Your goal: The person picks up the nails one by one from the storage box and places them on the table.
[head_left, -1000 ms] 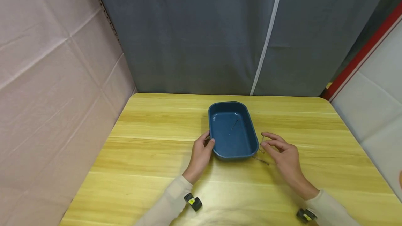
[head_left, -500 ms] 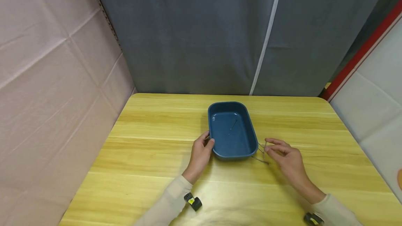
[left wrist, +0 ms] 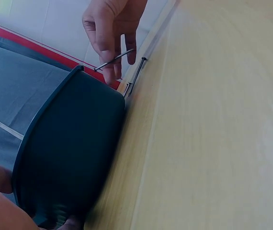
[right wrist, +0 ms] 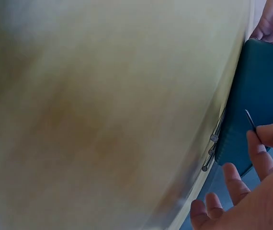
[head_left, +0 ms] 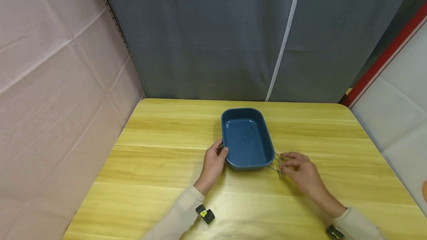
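A deep blue rectangular container stands on the table, with one nail lying on its floor. My left hand grips the container's left side, thumb at the rim and fingers outside. Off its near right corner, my right hand pinches a nail between thumb and index finger, held clear of the tabletop; the other fingers are spread. Below that hand, several nails lie on the table with their heads outward. Their far ends meet the container's base, and whether they run under it is hidden.
The wood-grain table ends at a grey curtain behind. A pale cloth wall rises on the left, and a white panel with a red border on the right.
My right hand, pinching the nail throughout, has shifted a little toward me, down over the nails at the container's corner. The left hand and container have stayed put.
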The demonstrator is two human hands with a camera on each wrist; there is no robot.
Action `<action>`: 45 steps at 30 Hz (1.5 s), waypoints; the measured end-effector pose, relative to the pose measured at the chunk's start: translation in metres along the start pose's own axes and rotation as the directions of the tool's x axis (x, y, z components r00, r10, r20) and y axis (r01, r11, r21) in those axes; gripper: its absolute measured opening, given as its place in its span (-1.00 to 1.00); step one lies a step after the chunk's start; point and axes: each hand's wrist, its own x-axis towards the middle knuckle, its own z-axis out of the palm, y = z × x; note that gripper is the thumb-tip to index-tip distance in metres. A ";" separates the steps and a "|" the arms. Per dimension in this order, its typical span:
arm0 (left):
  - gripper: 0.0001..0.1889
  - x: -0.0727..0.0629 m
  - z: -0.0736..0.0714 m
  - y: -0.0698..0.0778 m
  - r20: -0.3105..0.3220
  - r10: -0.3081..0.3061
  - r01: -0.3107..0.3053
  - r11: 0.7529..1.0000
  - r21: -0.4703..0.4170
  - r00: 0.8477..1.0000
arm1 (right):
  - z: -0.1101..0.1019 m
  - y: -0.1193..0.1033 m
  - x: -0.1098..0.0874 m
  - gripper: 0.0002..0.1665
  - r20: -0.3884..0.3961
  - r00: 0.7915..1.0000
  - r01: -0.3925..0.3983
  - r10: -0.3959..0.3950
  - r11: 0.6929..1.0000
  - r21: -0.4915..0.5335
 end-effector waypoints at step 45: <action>-0.48 -0.001 0.000 0.000 -0.005 -0.016 0.016 1.000 0.015 1.000 | 0.025 -0.005 0.003 -0.70 0.073 0.909 0.399 -0.409 0.809 -0.432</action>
